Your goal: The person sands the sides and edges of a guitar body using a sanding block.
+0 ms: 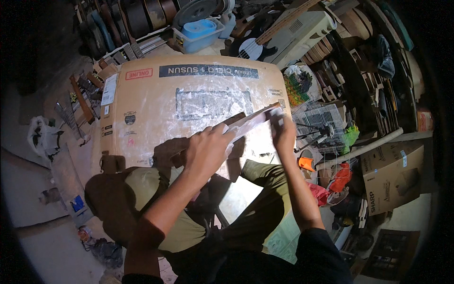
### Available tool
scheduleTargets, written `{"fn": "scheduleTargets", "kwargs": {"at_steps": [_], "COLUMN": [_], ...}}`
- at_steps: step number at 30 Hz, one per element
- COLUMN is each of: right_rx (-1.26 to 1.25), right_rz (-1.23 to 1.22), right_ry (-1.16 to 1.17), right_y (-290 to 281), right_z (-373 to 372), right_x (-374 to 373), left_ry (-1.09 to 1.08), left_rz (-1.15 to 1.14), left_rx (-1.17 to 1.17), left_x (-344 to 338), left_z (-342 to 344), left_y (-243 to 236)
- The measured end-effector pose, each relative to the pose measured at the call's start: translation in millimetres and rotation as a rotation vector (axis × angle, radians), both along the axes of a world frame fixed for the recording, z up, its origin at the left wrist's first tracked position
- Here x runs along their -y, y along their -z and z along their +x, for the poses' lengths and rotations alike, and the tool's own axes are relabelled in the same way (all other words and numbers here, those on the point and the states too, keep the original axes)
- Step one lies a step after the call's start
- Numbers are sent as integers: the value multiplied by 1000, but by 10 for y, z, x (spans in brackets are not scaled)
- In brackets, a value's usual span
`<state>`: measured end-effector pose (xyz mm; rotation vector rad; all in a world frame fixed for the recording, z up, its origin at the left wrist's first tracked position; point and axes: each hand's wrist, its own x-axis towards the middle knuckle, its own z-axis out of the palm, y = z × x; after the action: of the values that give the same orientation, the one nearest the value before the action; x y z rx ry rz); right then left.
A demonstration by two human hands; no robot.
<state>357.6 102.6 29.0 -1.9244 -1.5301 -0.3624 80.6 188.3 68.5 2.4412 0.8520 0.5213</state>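
Note:
A long, flat, wood-like piece (250, 124), pale along its side and brown at the far tip, slants up to the right over a large cardboard surface (142, 102). My left hand (210, 146) is closed round its near-left end. At the far-right end my right hand (283, 131) is slightly blurred, its fingers bent against the edge. Something whitish shows at those fingertips, too smeared to name. Pale dust covers much of the cardboard, and dark shadows of my hands and the piece fall on it. My knees are under the near edge.
Behind the cardboard stand a clear bin with a blue tub (198, 29) and a black guitar body (253, 48). To the right are a white wire rack (321, 125), a long pale pipe (362, 149) and a cardboard box (395, 177). Wood strips (81, 99) lie left.

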Motion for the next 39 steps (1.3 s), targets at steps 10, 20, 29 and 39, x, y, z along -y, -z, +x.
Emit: {"fn": "scheduleTargets", "kwargs": {"at_steps": [10,20,29,39], "right_rx": [-428,-186,-94,154], "right_rz": [-7,-50,-70,-100], "right_ry": [205,278,250,143], "right_y": [-146,-121,-78,60], "right_z": [150,147,124,-133], "right_x": [-125,-154,-209,-147], "left_ry": [7,-20,10,-11], "left_rz": [12,-61,39,62], "left_rx": [-21,-23,-83,-46], "left_x": [-18,7,-3,-21], "left_z": [11,11,10,-55], "left_y": [-65,-58,-66,-25]}}
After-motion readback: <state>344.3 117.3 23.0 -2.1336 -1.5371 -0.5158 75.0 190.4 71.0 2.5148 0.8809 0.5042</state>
